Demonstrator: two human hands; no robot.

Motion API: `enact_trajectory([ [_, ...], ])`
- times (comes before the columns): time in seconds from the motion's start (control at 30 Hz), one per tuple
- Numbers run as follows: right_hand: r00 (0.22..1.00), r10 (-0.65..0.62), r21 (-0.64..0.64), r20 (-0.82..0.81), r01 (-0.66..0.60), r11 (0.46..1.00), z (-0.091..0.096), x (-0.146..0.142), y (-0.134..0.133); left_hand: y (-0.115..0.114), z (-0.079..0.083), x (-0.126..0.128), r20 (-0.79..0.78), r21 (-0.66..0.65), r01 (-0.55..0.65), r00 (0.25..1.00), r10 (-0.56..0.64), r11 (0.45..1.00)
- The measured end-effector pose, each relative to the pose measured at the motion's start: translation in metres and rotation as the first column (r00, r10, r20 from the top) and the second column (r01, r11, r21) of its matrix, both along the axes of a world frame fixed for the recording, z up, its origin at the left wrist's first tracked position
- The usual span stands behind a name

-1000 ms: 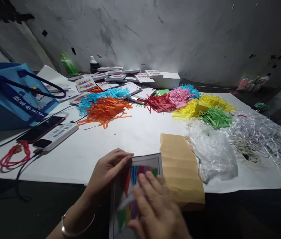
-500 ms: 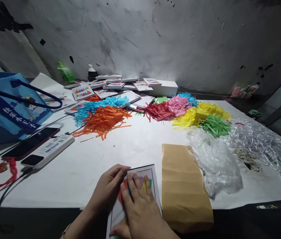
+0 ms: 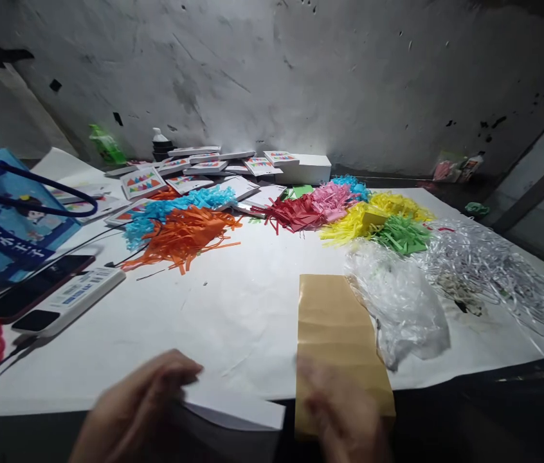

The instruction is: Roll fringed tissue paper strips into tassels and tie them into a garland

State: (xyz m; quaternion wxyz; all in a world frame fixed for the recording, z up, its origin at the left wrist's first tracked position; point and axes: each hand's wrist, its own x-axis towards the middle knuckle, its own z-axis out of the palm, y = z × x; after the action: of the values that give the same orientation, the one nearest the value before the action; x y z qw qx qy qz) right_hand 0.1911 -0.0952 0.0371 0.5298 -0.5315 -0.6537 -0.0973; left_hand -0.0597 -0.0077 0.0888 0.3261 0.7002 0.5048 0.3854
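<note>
Near the table's front edge, my left hand (image 3: 144,402) is closed on the left side of a flat white box (image 3: 238,411). The box is tilted, so one pale edge faces up and its lower part fades into shadow. My right hand (image 3: 342,408) is apart from the box, over the lower part of a brown paper sheet (image 3: 334,321). Motion smears its fingers; whether they hold anything is unclear.
Orange paper strips (image 3: 185,235), red strips (image 3: 296,212), yellow strips (image 3: 373,215) and green strips (image 3: 402,235) lie across the table. Behind are several printed boxes (image 3: 141,183). At right are a clear plastic bag (image 3: 397,308) and silvery strands (image 3: 498,263); left, a phone (image 3: 35,286) and blue bag (image 3: 11,225).
My right hand has left the box's printed face and moved right over the brown paper. The box has been tilted and lowered toward me in my left hand. The view has shifted slightly right.
</note>
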Motion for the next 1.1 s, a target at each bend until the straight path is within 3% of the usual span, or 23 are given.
enact_trajectory([
  [0.07,0.958,-0.169,-0.219,0.230,0.220,0.951,-0.012,0.041,-0.010,0.025,0.010,-0.006,-0.122,-0.031,0.081,0.989,-0.084,0.996],
  [0.13,0.858,-0.207,-0.185,0.469,0.325,0.928,-0.030,0.071,-0.022,0.044,0.012,0.002,-0.257,-0.092,0.311,0.910,-0.325,0.946],
  [0.2,0.797,-0.161,-0.140,0.583,0.293,0.946,-0.049,0.083,-0.036,0.050,0.005,0.025,-0.354,-0.140,0.522,0.767,-0.535,0.841],
  [0.3,0.800,-0.115,-0.118,0.588,0.226,0.967,-0.064,0.080,-0.053,0.041,-0.015,0.071,-0.437,-0.157,0.676,0.607,-0.664,0.720],
  [0.37,0.820,-0.137,-0.149,0.555,0.260,0.954,-0.065,0.081,-0.059,0.030,-0.026,0.096,-0.518,-0.178,0.728,0.502,-0.693,0.662],
  [0.47,0.846,-0.127,-0.185,0.518,0.255,0.949,-0.060,0.097,-0.064,0.019,-0.029,0.116,-0.652,-0.248,0.762,0.326,-0.685,0.598],
  [0.53,0.869,-0.102,-0.172,0.484,0.209,0.963,-0.059,0.109,-0.066,0.015,-0.026,0.120,-0.679,-0.292,0.766,0.255,-0.688,0.573],
  [0.7,0.877,-0.273,-0.177,0.396,0.364,0.914,-0.063,0.106,-0.061,0.006,-0.025,0.126,-0.682,-0.313,0.770,0.226,-0.695,0.557],
  [0.83,0.911,-0.185,-0.282,0.369,0.300,0.911,-0.061,0.089,-0.050,0.001,-0.029,0.134,-0.629,-0.349,0.774,0.225,-0.744,0.529],
  [0.93,0.940,-0.117,-0.289,0.319,0.214,0.933,-0.060,0.087,-0.053,-0.003,-0.031,0.139,-0.622,-0.347,0.769,0.239,-0.746,0.536],
  [1.1,0.961,-0.116,-0.319,0.250,0.195,0.927,-0.059,0.092,-0.062,-0.011,-0.040,0.142,-0.655,-0.357,0.796,0.159,-0.739,0.488],
])
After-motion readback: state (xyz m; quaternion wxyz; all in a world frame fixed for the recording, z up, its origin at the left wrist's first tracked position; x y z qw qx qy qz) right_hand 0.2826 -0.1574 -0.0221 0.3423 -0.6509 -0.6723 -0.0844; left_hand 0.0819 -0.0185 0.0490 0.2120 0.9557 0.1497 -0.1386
